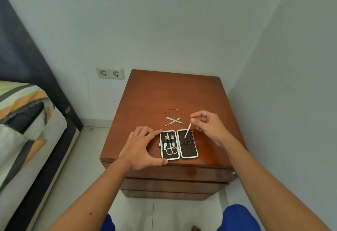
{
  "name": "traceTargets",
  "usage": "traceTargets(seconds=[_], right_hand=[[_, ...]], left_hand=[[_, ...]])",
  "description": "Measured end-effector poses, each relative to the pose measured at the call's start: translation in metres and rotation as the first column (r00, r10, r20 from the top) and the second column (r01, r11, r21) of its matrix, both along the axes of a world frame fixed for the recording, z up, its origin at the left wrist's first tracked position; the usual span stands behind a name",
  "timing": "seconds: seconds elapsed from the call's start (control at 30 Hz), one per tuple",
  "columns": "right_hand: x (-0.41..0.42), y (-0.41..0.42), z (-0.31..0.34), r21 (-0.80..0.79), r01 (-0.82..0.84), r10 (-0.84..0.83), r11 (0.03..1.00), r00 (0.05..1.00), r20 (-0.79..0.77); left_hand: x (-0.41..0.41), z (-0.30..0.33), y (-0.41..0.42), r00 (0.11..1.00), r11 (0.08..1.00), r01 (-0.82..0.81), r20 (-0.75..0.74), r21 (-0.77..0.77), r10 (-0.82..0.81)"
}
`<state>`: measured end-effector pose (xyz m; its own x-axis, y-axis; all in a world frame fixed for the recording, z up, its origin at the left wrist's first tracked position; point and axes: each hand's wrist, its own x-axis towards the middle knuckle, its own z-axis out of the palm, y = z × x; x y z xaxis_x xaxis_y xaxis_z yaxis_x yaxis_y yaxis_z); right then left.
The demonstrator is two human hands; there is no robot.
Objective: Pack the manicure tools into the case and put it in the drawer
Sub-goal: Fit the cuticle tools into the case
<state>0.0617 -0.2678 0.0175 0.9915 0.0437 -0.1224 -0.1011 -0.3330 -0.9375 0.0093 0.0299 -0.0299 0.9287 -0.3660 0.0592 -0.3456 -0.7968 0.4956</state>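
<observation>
My left hand (141,146) is steadying the open case (178,143) near the nightstand (151,92) front edge, fingers spread; my right hand (207,126) is pinching a thin tool (187,130) over its empty half.

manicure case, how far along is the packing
Done: scissors and two other tools sit in the left half of the open manicure case. In hand: the right hand lowers a thin tool toward the empty right half; the left hand steadies the case. Left: two crossed tools, a thin pick, closing, the drawer.
</observation>
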Motion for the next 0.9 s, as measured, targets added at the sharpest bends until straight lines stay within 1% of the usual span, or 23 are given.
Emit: traceTargets(seconds=[0.03,0.13,0.27,0.43,0.57,0.7,0.83,0.9], right_hand=[[-0.001,0.000,-0.002,-0.033,-0.011,0.011,0.999,1.000,0.002],[0.000,0.003,-0.008,-0.040,0.010,-0.008,0.999,0.999,0.040],[0.006,0.007,-0.014,-0.095,0.009,-0.001,0.995,0.997,0.080],[0.007,0.012,-0.022,-0.243,-0.029,0.053,0.969,0.994,0.094],[0.005,0.014,-0.020,-0.290,-0.038,0.079,0.956,0.988,0.131],[0.001,0.015,-0.017,-0.311,-0.090,0.136,0.946,0.982,0.130],[-0.005,0.012,-0.020,-0.382,-0.138,0.208,0.914,0.967,0.146],[-0.010,0.011,-0.023,-0.446,-0.156,0.254,0.882,0.952,0.170]], left_hand=[[0.000,0.000,0.000,1.000,1.000,0.001,0.001,0.002,-0.001],[0.000,0.000,0.000,1.000,1.000,0.002,0.005,0.006,-0.002],[0.000,0.000,0.000,1.000,1.000,-0.004,0.014,0.005,0.004],[0.000,-0.001,0.000,1.000,1.000,-0.003,0.013,-0.007,0.004],[0.001,-0.001,-0.001,1.000,1.000,-0.004,0.005,-0.006,0.004],[0.000,-0.001,-0.001,1.000,1.000,-0.003,0.008,-0.011,0.003],[0.000,0.000,-0.001,1.000,1.000,-0.007,0.015,-0.001,0.007],[0.000,0.000,-0.001,1.000,1.000,-0.008,0.014,0.001,0.008]])
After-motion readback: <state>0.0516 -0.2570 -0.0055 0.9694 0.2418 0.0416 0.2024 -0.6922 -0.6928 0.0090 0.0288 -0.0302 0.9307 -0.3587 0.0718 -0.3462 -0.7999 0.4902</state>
